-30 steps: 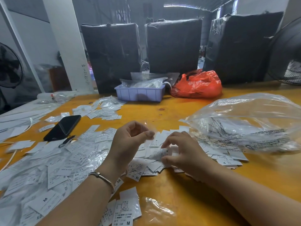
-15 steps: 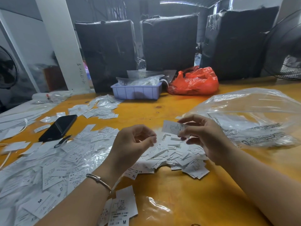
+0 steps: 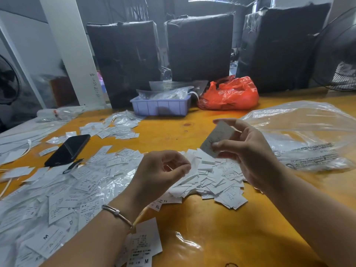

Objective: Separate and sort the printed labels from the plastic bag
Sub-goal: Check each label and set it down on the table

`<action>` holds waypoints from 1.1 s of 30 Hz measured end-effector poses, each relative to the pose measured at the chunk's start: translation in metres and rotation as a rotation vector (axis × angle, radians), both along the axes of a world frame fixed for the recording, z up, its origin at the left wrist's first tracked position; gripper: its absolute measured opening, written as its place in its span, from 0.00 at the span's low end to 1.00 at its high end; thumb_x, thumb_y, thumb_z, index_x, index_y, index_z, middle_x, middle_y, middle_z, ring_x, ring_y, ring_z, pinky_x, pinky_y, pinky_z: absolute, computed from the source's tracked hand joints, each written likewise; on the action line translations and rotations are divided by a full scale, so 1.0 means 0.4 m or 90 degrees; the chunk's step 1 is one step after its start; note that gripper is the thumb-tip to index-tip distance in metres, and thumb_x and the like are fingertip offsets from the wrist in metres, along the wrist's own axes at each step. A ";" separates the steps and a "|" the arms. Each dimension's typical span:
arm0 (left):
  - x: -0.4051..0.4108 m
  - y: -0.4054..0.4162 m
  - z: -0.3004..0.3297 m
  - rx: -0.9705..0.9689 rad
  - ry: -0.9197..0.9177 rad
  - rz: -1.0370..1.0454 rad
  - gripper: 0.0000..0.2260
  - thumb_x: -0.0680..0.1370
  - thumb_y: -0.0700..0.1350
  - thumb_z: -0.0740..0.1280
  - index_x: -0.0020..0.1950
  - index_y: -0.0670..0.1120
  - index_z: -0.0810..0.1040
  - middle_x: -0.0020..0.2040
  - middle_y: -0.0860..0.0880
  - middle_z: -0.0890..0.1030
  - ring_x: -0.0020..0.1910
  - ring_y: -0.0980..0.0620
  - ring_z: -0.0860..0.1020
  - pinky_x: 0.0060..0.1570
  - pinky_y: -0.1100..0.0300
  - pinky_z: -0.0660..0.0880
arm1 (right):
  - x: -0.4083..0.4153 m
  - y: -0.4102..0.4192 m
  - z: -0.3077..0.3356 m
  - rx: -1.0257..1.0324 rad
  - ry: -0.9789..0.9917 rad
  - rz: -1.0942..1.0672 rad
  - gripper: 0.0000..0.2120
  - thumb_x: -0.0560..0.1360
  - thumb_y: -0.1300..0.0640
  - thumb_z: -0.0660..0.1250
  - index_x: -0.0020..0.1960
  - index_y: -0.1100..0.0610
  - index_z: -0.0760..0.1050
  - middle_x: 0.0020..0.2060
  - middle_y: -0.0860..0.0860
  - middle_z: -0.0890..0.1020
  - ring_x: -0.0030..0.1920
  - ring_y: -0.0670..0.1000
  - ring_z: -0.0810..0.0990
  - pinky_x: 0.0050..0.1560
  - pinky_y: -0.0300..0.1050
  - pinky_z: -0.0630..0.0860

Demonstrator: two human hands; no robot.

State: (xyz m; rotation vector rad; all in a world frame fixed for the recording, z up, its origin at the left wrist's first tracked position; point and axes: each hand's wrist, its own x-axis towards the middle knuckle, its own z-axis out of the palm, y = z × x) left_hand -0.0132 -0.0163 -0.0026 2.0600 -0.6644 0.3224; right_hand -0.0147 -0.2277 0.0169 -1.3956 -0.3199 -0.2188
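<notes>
We are mid-sort, one label up in the right hand.

On the yellow worktop (image 3: 192,237) our clear bag (image 3: 300,135) lies by the right edge, some labels seemingly left inside, so we judge emptying unfinished. A wide spread of labelled packets (image 3: 57,189) covers the left side, a smaller group (image 3: 115,128) sits toward the far edge, and an unsorted pile (image 3: 215,180) lies in the middle, just beyond both hands; much is left to sort. Our right hand (image 3: 248,153) pinches a single label (image 3: 217,139) between thumb and fingers, raised above the pile, near the bag. Our left hand (image 3: 161,174) hovers just left of the pile, fingers loosely curled; whether it holds anything we cannot tell.
</notes>
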 end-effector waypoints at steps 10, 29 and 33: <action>0.004 0.002 -0.003 0.001 -0.001 -0.013 0.02 0.72 0.39 0.74 0.44 0.44 0.85 0.36 0.51 0.85 0.36 0.56 0.82 0.40 0.65 0.79 | -0.058 0.032 0.038 -0.188 -0.278 -0.157 0.14 0.68 0.65 0.75 0.52 0.56 0.78 0.42 0.48 0.85 0.42 0.45 0.85 0.39 0.35 0.79; 0.002 0.008 0.002 -0.006 0.009 0.001 0.02 0.73 0.40 0.74 0.45 0.44 0.84 0.37 0.51 0.85 0.36 0.56 0.82 0.39 0.67 0.79 | -0.053 0.035 0.021 -0.256 -0.327 -0.218 0.10 0.68 0.65 0.75 0.46 0.54 0.80 0.41 0.37 0.82 0.43 0.36 0.82 0.39 0.28 0.76; 0.003 0.006 0.002 -0.004 0.011 -0.004 0.02 0.73 0.40 0.74 0.44 0.43 0.84 0.37 0.51 0.85 0.36 0.56 0.82 0.39 0.67 0.79 | -0.052 0.037 0.020 -0.256 -0.332 -0.214 0.10 0.68 0.65 0.75 0.46 0.55 0.80 0.41 0.38 0.82 0.44 0.36 0.82 0.39 0.28 0.76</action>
